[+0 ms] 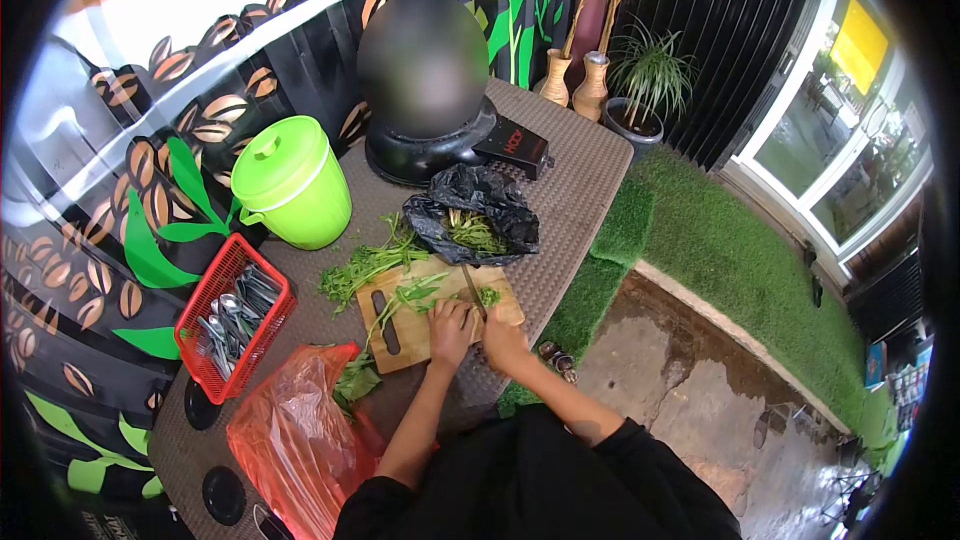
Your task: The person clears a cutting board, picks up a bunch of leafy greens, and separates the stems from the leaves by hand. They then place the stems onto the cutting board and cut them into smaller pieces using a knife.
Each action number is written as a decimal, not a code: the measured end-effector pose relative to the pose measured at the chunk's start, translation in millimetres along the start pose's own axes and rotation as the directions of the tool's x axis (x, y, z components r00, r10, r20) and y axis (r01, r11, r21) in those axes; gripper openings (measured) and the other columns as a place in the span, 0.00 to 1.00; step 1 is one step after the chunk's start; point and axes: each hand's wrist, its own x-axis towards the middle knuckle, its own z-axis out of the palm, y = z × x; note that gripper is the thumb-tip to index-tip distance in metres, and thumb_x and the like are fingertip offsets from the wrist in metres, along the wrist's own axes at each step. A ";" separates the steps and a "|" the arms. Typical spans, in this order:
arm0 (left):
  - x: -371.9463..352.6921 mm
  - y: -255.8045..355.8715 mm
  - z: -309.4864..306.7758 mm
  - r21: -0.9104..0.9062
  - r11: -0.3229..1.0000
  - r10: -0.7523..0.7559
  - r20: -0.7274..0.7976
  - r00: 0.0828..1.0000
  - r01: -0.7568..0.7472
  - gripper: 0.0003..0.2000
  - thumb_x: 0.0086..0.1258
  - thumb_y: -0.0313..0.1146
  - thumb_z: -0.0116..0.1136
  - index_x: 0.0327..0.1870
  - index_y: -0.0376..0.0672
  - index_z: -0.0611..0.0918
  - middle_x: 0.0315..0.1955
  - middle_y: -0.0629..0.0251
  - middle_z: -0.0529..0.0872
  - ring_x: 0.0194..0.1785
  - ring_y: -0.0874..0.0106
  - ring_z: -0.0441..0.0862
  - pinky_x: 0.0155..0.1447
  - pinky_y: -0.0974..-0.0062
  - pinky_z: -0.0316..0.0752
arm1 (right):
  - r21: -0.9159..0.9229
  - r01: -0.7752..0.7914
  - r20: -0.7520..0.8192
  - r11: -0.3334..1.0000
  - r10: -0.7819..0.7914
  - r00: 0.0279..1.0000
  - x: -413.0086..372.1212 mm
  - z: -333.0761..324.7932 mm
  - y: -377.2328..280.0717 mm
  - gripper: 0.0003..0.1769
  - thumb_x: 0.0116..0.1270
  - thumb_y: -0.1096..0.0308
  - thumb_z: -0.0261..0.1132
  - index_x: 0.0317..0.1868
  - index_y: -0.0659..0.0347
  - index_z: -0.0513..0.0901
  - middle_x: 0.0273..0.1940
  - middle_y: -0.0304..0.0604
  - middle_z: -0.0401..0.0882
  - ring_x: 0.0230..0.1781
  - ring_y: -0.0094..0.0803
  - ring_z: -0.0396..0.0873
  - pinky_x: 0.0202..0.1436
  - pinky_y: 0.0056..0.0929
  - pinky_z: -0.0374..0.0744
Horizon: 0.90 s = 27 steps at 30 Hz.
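Observation:
A wooden cutting board [408, 348] lies on the table in front of me. My right hand [503, 345] is closed around a knife [470, 283], its blade pointing away from me over the board. Just left of it, my left hand [452, 330] presses with curled fingers on leafy green stems [415, 292] that stretch across the board. Chopped greens [488, 296] sit to the right of the blade. More leafy herbs [368, 270] spread past the board's far left corner. Behind the board, an open black plastic bag [428, 223] holds further greens.
A lime-green lidded bucket [298, 192] stands at the back left. Nearer are a red basket [270, 325] of cutlery and a red plastic bag [300, 430]. A black appliance [425, 152], blurred on top, occupies the far end of the table [590, 145]. Potted plants stand beyond.

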 end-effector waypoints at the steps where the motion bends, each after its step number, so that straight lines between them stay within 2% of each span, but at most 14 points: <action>1: 0.5 0.0 -0.5 0.003 1.000 0.007 -0.002 1.000 -0.007 0.07 0.61 0.30 0.60 0.37 0.39 0.84 0.37 0.62 0.81 0.47 0.63 0.74 0.53 0.65 0.64 | -0.016 -0.042 -0.020 0.999 0.041 0.999 -6.0 9.0 -3.6 0.14 0.65 0.69 0.51 0.48 0.67 0.65 0.32 0.60 0.82 0.33 0.57 0.83 0.37 0.49 0.81; 3: 1.0 2.3 0.0 0.003 1.000 0.010 -0.004 1.000 -0.010 0.07 0.61 0.30 0.60 0.37 0.39 0.83 0.37 0.62 0.81 0.47 0.63 0.74 0.53 0.65 0.63 | -0.035 -0.084 -0.038 0.996 0.083 0.996 -5.6 12.6 -2.7 0.14 0.65 0.68 0.51 0.48 0.68 0.64 0.32 0.59 0.82 0.34 0.57 0.83 0.37 0.49 0.81; 5: 0.9 3.4 -1.7 -0.006 1.000 0.001 -0.016 1.000 -0.001 0.06 0.61 0.27 0.60 0.37 0.38 0.83 0.36 0.63 0.81 0.46 0.63 0.73 0.52 0.66 0.62 | -0.021 -0.026 0.014 0.999 0.027 1.000 5.2 7.9 -2.1 0.16 0.65 0.69 0.52 0.49 0.68 0.63 0.33 0.61 0.82 0.35 0.57 0.83 0.38 0.49 0.81; 9: 1.7 0.5 1.5 0.008 1.000 -0.027 0.008 1.000 0.027 0.06 0.61 0.29 0.59 0.37 0.39 0.83 0.37 0.63 0.81 0.47 0.63 0.73 0.53 0.65 0.63 | -0.010 0.021 0.010 1.000 -0.021 1.000 10.4 0.1 -3.4 0.18 0.63 0.69 0.54 0.51 0.68 0.63 0.33 0.61 0.82 0.36 0.56 0.83 0.38 0.48 0.81; 11: 0.1 0.9 2.9 0.036 0.999 -0.016 -0.014 1.000 0.016 0.06 0.61 0.30 0.59 0.36 0.39 0.83 0.37 0.62 0.81 0.47 0.63 0.73 0.53 0.65 0.63 | 0.005 -0.090 0.016 0.996 0.090 0.996 3.1 8.8 -10.7 0.21 0.62 0.69 0.56 0.52 0.69 0.62 0.33 0.61 0.82 0.36 0.54 0.83 0.38 0.47 0.81; 15: -1.4 2.3 1.2 0.038 0.999 0.009 -0.041 0.999 -0.008 0.07 0.60 0.30 0.59 0.37 0.39 0.83 0.36 0.63 0.81 0.46 0.64 0.73 0.52 0.65 0.63 | 0.017 -0.094 0.007 0.995 0.094 0.996 10.4 8.7 -11.2 0.23 0.63 0.67 0.56 0.54 0.70 0.61 0.34 0.62 0.82 0.37 0.54 0.83 0.39 0.47 0.81; 17: 0.1 4.7 -1.8 0.008 1.000 0.006 -0.042 0.999 -0.006 0.06 0.60 0.29 0.60 0.36 0.39 0.84 0.35 0.63 0.82 0.45 0.64 0.74 0.51 0.66 0.63 | -0.001 0.014 0.043 1.000 -0.014 0.999 11.7 -6.7 -9.2 0.23 0.63 0.68 0.55 0.54 0.70 0.61 0.35 0.63 0.82 0.37 0.54 0.83 0.40 0.46 0.81; 18: 0.2 3.9 -2.6 0.010 1.000 0.009 -0.044 0.999 -0.008 0.06 0.60 0.29 0.60 0.36 0.39 0.84 0.35 0.63 0.82 0.45 0.64 0.74 0.51 0.66 0.63 | 0.001 0.016 0.040 1.000 -0.016 0.999 10.4 -1.5 -9.5 0.23 0.63 0.68 0.55 0.54 0.70 0.61 0.35 0.63 0.82 0.37 0.54 0.83 0.40 0.46 0.81; 21: 0.8 3.4 -3.5 -0.014 0.999 0.028 -0.074 0.997 -0.029 0.07 0.63 0.29 0.59 0.39 0.39 0.82 0.35 0.63 0.82 0.44 0.65 0.75 0.51 0.67 0.62 | -0.001 -0.079 0.010 0.997 0.079 0.997 7.7 13.4 -11.2 0.22 0.63 0.69 0.56 0.53 0.71 0.62 0.34 0.61 0.82 0.36 0.53 0.83 0.39 0.45 0.81; 23: 1.1 4.2 -5.3 -0.121 0.984 -0.124 0.037 0.992 0.127 0.09 0.65 0.30 0.58 0.45 0.40 0.79 0.35 0.64 0.82 0.43 0.65 0.76 0.52 0.66 0.62 | 0.029 -0.095 -0.018 0.995 0.095 0.995 7.5 10.4 -14.6 0.20 0.63 0.68 0.56 0.51 0.71 0.63 0.34 0.61 0.82 0.36 0.53 0.83 0.38 0.44 0.82; 24: -0.4 3.9 -4.4 -0.120 0.984 -0.126 0.041 0.991 0.130 0.09 0.65 0.30 0.58 0.45 0.40 0.79 0.35 0.64 0.82 0.43 0.65 0.76 0.52 0.66 0.62 | 0.030 -0.097 -0.014 0.995 0.097 0.995 7.9 6.3 -12.6 0.20 0.63 0.68 0.56 0.51 0.71 0.63 0.34 0.61 0.82 0.36 0.53 0.83 0.38 0.44 0.82; 26: 0.5 3.1 -3.0 -0.113 0.991 -0.072 0.016 0.997 0.074 0.11 0.66 0.30 0.57 0.48 0.42 0.76 0.34 0.64 0.82 0.43 0.64 0.75 0.52 0.65 0.61 | -0.001 0.001 0.005 1.000 -0.001 1.000 12.2 -5.1 -8.4 0.20 0.62 0.69 0.56 0.51 0.71 0.63 0.33 0.61 0.82 0.35 0.52 0.84 0.36 0.43 0.82; 27: 1.3 5.2 -4.4 -0.112 0.991 -0.069 0.015 0.997 0.070 0.11 0.66 0.30 0.57 0.48 0.42 0.76 0.34 0.64 0.82 0.43 0.64 0.75 0.52 0.65 0.61 | 0.000 0.001 0.002 1.000 -0.001 1.000 10.2 -1.7 -8.1 0.20 0.62 0.69 0.56 0.51 0.71 0.63 0.33 0.61 0.82 0.35 0.52 0.84 0.36 0.43 0.82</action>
